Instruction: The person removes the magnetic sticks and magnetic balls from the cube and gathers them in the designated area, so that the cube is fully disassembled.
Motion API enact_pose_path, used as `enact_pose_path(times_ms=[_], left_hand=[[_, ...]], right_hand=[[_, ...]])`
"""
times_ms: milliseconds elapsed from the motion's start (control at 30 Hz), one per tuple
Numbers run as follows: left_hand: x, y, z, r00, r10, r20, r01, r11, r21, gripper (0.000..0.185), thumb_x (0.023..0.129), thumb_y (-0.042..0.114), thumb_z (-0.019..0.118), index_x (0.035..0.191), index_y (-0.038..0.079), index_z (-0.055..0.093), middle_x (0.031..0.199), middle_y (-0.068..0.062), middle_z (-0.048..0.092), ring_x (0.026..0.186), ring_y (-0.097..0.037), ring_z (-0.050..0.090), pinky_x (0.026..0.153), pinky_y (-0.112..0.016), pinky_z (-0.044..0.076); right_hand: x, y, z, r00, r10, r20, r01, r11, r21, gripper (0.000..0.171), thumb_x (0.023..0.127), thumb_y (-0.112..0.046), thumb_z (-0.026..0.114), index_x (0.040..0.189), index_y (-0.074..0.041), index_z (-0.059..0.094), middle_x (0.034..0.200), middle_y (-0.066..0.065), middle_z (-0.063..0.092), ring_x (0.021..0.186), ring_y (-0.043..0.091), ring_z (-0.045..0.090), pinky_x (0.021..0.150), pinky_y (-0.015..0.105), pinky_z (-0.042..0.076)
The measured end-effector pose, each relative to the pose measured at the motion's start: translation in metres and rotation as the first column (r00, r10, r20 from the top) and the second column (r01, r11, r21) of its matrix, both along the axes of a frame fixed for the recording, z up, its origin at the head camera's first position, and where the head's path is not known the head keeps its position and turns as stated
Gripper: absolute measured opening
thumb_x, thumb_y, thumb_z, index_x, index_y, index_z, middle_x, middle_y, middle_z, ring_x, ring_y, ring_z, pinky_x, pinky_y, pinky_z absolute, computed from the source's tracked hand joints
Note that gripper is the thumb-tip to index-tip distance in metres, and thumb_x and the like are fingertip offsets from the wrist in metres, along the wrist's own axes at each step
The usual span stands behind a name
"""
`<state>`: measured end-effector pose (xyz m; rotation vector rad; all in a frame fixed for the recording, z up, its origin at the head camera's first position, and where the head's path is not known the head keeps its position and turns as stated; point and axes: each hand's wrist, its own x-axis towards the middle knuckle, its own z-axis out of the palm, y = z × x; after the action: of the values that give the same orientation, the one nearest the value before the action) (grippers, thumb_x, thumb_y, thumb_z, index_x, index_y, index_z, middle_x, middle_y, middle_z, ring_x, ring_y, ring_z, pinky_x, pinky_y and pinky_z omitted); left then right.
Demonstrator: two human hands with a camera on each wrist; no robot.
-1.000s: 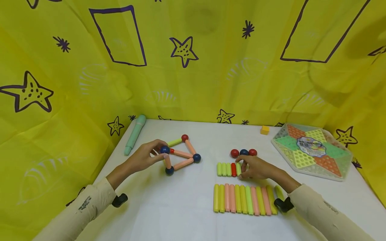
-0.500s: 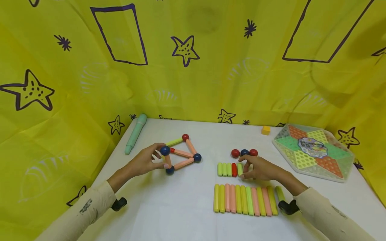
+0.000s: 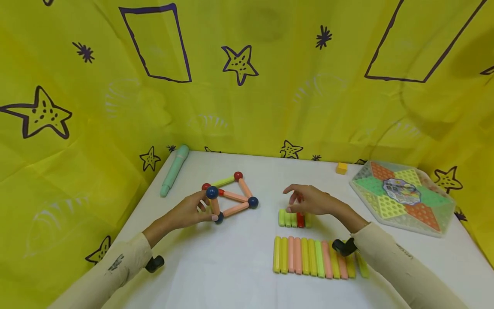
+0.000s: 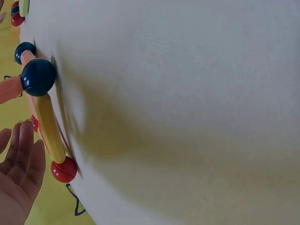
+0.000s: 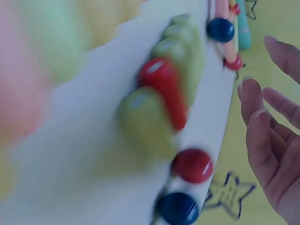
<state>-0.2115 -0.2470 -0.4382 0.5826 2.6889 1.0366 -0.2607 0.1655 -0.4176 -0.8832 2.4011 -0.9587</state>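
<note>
Ball-and-stick frame (image 3: 235, 209) stands just right of our left hand (image 3: 188, 211), which is loosely parted, contact unclear. Below our right hand (image 3: 310, 199), relaxed and empty, lies the short-stick row (image 3: 287, 219). We judge the upright stick (image 3: 215, 207) needs light steadying under its top blue ball (image 3: 212, 192). Since earlier, our right hand has lifted off the row's end.

Head view overlooks table (image 3: 227, 262); wrist views sit close.

Free table (image 3: 262, 240) lies between the stick frame (image 3: 236, 209) and the 2 stick rows (image 3: 311, 256).
</note>
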Motion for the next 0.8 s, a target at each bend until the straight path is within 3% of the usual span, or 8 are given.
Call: enact_pose_path(times_ms=[200, 400, 667, 800], left_hand=[[-0.003, 0.001, -0.005, 0.999, 0.0, 0.035, 0.002, 0.999, -0.047, 0.077, 0.083, 0.04, 0.082, 0.144, 0.007, 0.047, 0.1, -0.011, 0.062, 0.077, -0.016, 0.057, 0.064, -0.028, 0.05], [-0.006, 0.003, -0.01, 0.998, -0.026, 0.062, 0.032, 0.994, -0.103, 0.074, 0.084, 0.044, 0.08, 0.142, 0.01, 0.05, 0.084, 0.0, 0.065, 0.071, -0.013, 0.058, 0.062, -0.027, 0.05], [-0.015, 0.009, -0.014, 0.99, -0.098, 0.1, 0.108, 0.989, -0.1, 0.034, 0.086, 0.036, 0.08, 0.106, 0.019, 0.059, 0.097, 0.002, 0.068, 0.089, -0.012, 0.062, 0.078, -0.03, 0.054], [-0.016, 0.006, -0.012, 0.988, -0.096, 0.121, 0.108, 0.989, -0.104, 0.031, 0.088, 0.031, 0.079, 0.11, 0.018, 0.061, 0.105, 0.0, 0.068, 0.097, -0.014, 0.063, 0.087, -0.036, 0.054]], right_hand=[[-0.02, -0.053, 0.001, 0.992, 0.053, 0.117, -0.057, 0.998, 0.024, 0.056, 0.093, -0.025, 0.073, 0.14, -0.004, 0.051, 0.122, 0.018, 0.062, 0.076, 0.026, 0.069, 0.069, 0.037, 0.058], [-0.034, -0.097, 0.0, 0.982, 0.099, 0.16, -0.122, 0.983, 0.136, 0.059, 0.094, -0.028, 0.071, 0.146, -0.011, 0.048, 0.138, 0.023, 0.053, 0.084, 0.025, 0.071, 0.074, 0.035, 0.057], [-0.038, -0.115, -0.008, 0.975, 0.114, 0.19, -0.164, 0.948, 0.274, 0.051, 0.099, -0.025, 0.065, 0.146, -0.012, 0.051, 0.121, 0.009, 0.063, 0.07, 0.016, 0.06, 0.06, 0.025, 0.047], [-0.036, -0.115, -0.011, 0.975, 0.102, 0.196, -0.151, 0.955, 0.255, 0.049, 0.098, -0.026, 0.065, 0.144, -0.013, 0.052, 0.122, 0.008, 0.063, 0.071, 0.015, 0.059, 0.063, 0.026, 0.048]])
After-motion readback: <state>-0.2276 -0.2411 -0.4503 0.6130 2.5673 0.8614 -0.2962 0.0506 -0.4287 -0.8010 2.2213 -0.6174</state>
